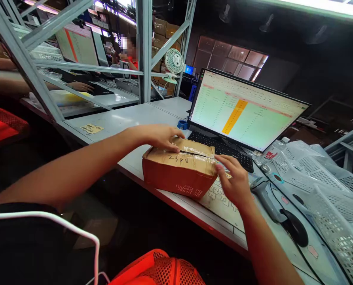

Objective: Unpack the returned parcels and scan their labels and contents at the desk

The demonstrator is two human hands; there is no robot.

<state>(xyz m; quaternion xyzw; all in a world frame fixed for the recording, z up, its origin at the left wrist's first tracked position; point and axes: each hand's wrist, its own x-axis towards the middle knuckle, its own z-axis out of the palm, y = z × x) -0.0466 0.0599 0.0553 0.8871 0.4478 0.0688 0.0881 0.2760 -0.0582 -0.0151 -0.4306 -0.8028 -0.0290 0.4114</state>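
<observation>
The white table (117,116) runs from centre left to lower right, bearing a yellow label (92,128) left of centre, a cardboard box (176,178) at its front edge mid-frame, a black keyboard (237,156) and monitor (253,113) beyond, and, toward the right, a grey scanner (267,200), black mouse (295,228) and white perforated baskets (333,225).

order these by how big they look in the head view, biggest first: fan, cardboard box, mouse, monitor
1. Monitor
2. Cardboard box
3. Mouse and fan, unranked: they look close in size, and the mouse sits nearer the camera.
</observation>
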